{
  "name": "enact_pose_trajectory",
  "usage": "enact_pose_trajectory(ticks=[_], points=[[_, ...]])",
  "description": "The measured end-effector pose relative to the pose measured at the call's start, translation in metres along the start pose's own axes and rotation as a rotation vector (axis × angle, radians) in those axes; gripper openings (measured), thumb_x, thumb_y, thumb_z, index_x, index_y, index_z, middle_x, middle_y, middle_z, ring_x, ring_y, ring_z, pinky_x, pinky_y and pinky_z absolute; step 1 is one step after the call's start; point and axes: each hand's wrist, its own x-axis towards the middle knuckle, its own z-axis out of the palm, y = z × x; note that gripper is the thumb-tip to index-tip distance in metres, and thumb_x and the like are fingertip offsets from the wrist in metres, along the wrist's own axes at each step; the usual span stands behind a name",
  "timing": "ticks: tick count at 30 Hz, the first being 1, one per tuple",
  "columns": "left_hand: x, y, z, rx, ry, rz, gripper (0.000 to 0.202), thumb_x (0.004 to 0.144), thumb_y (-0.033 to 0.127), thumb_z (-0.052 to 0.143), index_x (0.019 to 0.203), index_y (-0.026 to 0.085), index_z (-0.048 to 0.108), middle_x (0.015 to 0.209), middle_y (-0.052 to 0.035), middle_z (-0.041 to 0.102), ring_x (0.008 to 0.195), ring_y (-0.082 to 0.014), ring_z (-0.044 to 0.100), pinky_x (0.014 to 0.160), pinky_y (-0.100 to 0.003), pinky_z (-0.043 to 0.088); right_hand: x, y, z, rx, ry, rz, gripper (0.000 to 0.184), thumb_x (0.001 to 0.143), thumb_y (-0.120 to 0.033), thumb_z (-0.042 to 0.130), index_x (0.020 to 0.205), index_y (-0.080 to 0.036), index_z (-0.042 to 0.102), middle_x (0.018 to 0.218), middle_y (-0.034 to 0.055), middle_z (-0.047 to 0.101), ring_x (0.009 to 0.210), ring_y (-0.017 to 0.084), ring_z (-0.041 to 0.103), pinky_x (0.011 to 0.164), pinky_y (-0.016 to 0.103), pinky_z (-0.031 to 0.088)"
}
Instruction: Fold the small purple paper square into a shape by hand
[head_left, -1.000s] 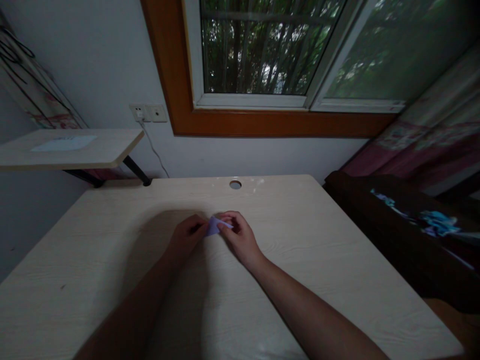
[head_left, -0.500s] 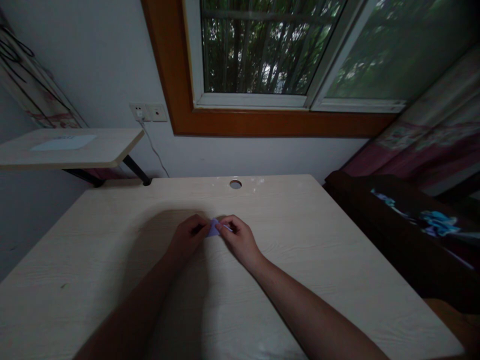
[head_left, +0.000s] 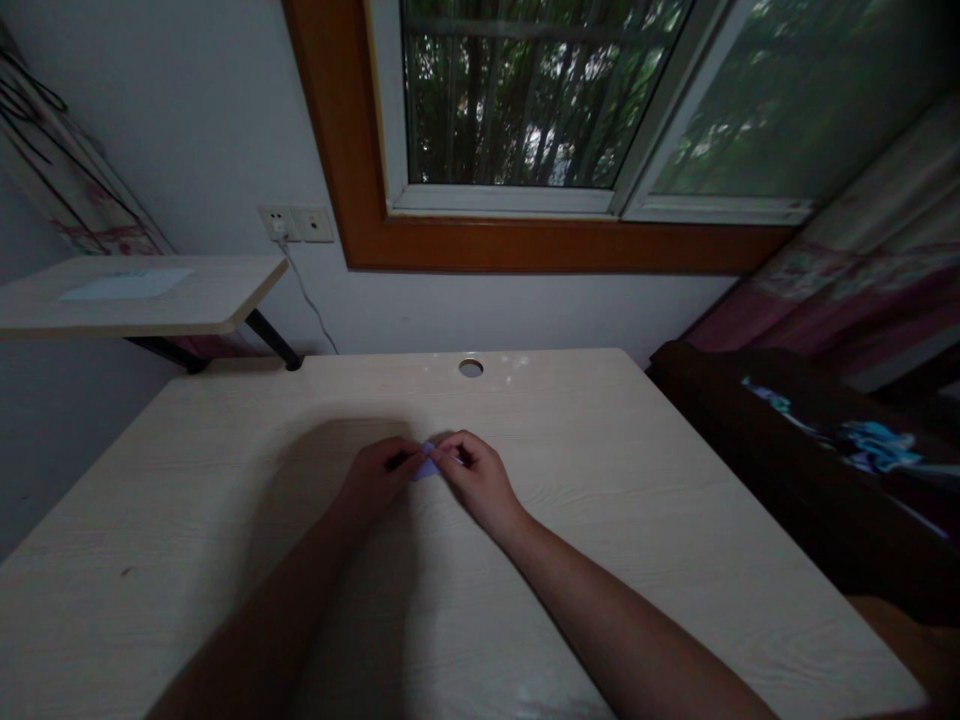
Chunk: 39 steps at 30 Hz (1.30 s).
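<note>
A small folded piece of pale purple paper lies between my two hands at the middle of a light wooden desk. My left hand pinches its left side with curled fingers. My right hand presses and pinches its right side, fingers bent over it. Most of the paper is hidden by my fingertips.
A round cable hole sits near the desk's far edge. A raised side shelf with a white sheet stands at the left. A wall socket with cord, a window above, and a dark bed frame at the right.
My hands have closed in on the paper, so less purple shows now. The arms stay in the same place.
</note>
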Motion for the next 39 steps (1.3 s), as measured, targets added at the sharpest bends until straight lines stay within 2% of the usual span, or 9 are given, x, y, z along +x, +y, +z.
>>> enact_pose_trajectory(ticks=[7, 14, 22, 28, 33, 39], points=[[0.0006, 0.0031, 0.0002, 0.055, 0.010, -0.026, 0.029, 0.086, 0.041, 0.057, 0.077, 0.016, 0.068, 0.069, -0.0001, 0.062, 0.065, -0.0142, 0.054, 0.060, -0.024, 0.040, -0.0002, 0.0037, 0.0022, 0.084, 0.002, 0.051, 0.020, 0.080, -0.040, 0.070, 0.082, -0.020, 0.065, 0.073, -0.0012, 0.062, 0.065, 0.013, 0.054, 0.064, 0.026, 0.044], [0.0011, 0.0017, -0.0004, 0.093, 0.007, 0.009, 0.028, 0.088, 0.040, 0.055, 0.078, 0.016, 0.065, 0.071, 0.0001, 0.059, 0.068, -0.0144, 0.053, 0.063, -0.025, 0.039, 0.0005, -0.0023, 0.0017, 0.073, -0.033, 0.070, 0.021, 0.082, -0.037, 0.068, 0.095, -0.020, 0.071, 0.084, 0.0034, 0.069, 0.073, 0.016, 0.061, 0.071, 0.028, 0.048], [0.0010, 0.0055, -0.0008, 0.109, -0.015, 0.030, 0.025, 0.088, 0.037, 0.054, 0.075, 0.016, 0.061, 0.069, 0.0007, 0.057, 0.066, -0.0142, 0.051, 0.061, -0.024, 0.038, 0.0002, 0.0037, 0.0024, 0.018, -0.049, 0.067, 0.024, 0.082, -0.043, 0.067, 0.088, -0.021, 0.075, 0.078, 0.0018, 0.071, 0.068, 0.016, 0.060, 0.067, 0.028, 0.047], [0.0009, 0.0039, 0.0001, 0.094, 0.007, 0.026, 0.028, 0.086, 0.041, 0.057, 0.075, 0.016, 0.062, 0.068, 0.0007, 0.058, 0.065, -0.0140, 0.052, 0.060, -0.024, 0.039, 0.0027, 0.0039, -0.0002, 0.071, -0.069, 0.097, 0.021, 0.082, -0.040, 0.066, 0.083, -0.021, 0.074, 0.077, 0.0011, 0.071, 0.070, 0.016, 0.060, 0.069, 0.028, 0.046], [0.0005, 0.0021, -0.0008, 0.014, -0.030, 0.001, 0.029, 0.085, 0.045, 0.060, 0.083, 0.016, 0.065, 0.067, 0.0005, 0.062, 0.063, -0.0140, 0.056, 0.059, -0.023, 0.042, 0.0057, -0.0007, -0.0034, 0.211, -0.027, 0.166, 0.016, 0.077, -0.036, 0.070, 0.077, -0.020, 0.073, 0.075, 0.0019, 0.071, 0.068, 0.016, 0.060, 0.069, 0.029, 0.045], [-0.0010, 0.0024, -0.0025, -0.038, -0.068, -0.019, 0.029, 0.082, 0.042, 0.066, 0.092, 0.015, 0.069, 0.071, -0.0022, 0.068, 0.066, -0.0162, 0.063, 0.063, -0.025, 0.048, 0.0069, 0.0012, -0.0043, 0.283, -0.007, 0.209, 0.018, 0.075, -0.037, 0.072, 0.078, -0.019, 0.074, 0.075, 0.0022, 0.071, 0.067, 0.016, 0.059, 0.067, 0.029, 0.044]])
